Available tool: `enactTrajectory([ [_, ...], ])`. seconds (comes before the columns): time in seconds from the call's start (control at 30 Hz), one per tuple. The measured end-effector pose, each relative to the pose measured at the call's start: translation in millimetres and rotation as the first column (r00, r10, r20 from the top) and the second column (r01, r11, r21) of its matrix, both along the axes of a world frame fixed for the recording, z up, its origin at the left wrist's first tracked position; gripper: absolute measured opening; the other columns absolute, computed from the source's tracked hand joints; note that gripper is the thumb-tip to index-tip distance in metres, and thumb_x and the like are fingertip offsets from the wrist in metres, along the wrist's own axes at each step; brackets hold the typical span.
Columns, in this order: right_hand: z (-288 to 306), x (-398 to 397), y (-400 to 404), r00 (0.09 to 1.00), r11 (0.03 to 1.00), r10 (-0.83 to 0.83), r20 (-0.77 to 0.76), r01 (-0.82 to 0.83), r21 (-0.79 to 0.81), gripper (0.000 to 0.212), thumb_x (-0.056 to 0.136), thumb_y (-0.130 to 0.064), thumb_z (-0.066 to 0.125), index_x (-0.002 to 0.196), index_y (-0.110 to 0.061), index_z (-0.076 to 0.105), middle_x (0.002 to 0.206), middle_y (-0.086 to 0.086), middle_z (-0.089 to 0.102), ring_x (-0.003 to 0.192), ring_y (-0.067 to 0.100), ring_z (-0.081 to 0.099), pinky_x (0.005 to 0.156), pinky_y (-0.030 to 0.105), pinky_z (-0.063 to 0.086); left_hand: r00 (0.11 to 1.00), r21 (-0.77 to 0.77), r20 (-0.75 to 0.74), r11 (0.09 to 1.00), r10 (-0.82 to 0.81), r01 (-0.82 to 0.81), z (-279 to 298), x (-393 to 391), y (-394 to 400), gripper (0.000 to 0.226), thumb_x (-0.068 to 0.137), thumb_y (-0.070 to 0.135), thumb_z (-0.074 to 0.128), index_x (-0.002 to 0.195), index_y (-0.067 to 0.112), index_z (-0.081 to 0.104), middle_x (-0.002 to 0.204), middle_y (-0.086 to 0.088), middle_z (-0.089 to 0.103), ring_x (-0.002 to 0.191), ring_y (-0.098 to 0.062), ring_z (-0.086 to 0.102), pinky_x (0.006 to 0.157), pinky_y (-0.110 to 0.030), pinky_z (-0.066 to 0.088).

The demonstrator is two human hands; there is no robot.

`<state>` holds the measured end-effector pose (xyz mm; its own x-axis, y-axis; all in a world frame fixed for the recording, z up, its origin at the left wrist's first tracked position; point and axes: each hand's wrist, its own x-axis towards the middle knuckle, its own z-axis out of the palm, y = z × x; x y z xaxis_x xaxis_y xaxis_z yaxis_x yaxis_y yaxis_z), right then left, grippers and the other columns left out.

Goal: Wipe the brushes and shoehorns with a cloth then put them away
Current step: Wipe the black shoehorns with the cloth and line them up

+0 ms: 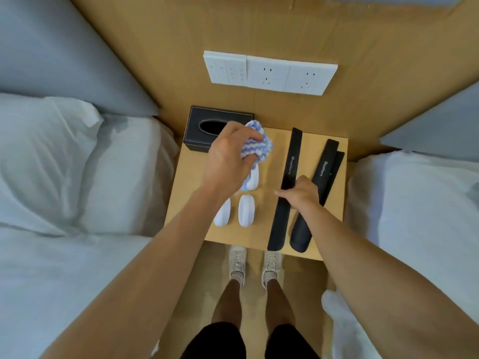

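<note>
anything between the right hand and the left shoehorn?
Nothing visible. The right hand already lies on the left shoehorn at about mid-length, fingers draped across it. The left hand holds the striped cloth off to the side, above the white brushes.

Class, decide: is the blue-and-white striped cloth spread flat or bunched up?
Bunched up: the blue-and-white striped cloth is crumpled in the left hand, above the white brushes.

Head view, steeply down, seemingly close
</note>
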<state>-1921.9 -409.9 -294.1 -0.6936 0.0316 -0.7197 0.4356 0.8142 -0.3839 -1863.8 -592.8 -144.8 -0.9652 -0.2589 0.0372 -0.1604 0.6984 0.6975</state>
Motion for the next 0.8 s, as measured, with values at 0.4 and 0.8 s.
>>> enactTrajectory([
  [0.4,-54.0,-20.1,-33.6,0.995,0.989,0.091,-0.028,-0.087,0.121,0.070,0.077,-0.042,0.083,0.128,-0.009,0.048,0.127,0.011,0.059,0.113,0.028,0.062,0.071,0.031,0.046,0.998,0.008,0.053,1.000,0.019,-0.020,-58.3,5.8,-5.1,0.028,0.081,0.003,0.070,0.108,0.008,0.068,0.110,-0.008,0.058,0.091,-0.010,0.057,0.073,-0.013,0.048],
  [0.8,-51.8,-26.1,-2.5,0.971,0.970,0.055,-0.231,0.002,0.242,0.043,0.093,-0.029,0.065,0.125,-0.005,0.049,0.129,0.015,0.052,0.113,0.032,0.060,0.076,0.034,0.048,0.999,0.106,0.038,0.994,0.010,-0.014,-59.8,-7.1,7.5,0.025,0.080,-0.001,0.068,0.103,0.007,0.067,0.107,-0.008,0.057,0.087,-0.007,0.056,0.075,-0.021,0.051],
])
